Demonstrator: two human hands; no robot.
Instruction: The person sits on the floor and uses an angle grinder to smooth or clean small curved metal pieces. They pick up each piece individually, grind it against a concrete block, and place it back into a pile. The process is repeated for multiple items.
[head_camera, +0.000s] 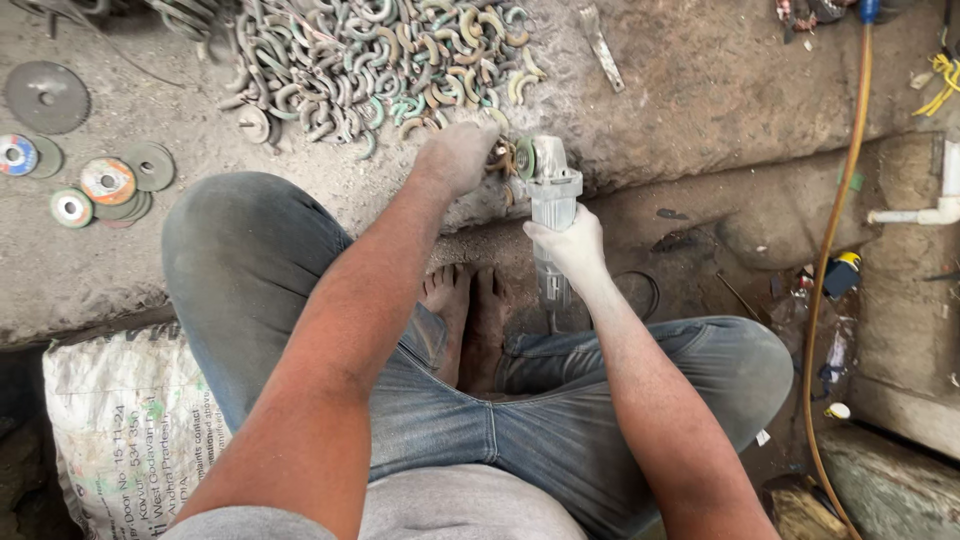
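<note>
My left hand (457, 155), grey with dust, is closed on a small curved metal hook (497, 156) and holds it against the disc of an angle grinder (549, 190). My right hand (572, 245) grips the grinder's pale body from behind. A big heap of similar curved metal hooks (380, 60) lies just beyond my left hand on the raised concrete slab (700, 80). My bare feet (470, 310) rest below the slab edge between my knees.
Several worn grinding discs (100, 180) lie on the slab at the left. A printed white sack (120, 420) sits by my left leg. A yellow hose (835, 240) runs down the right side near a white pipe (925, 212) and a flat metal tool (600, 45).
</note>
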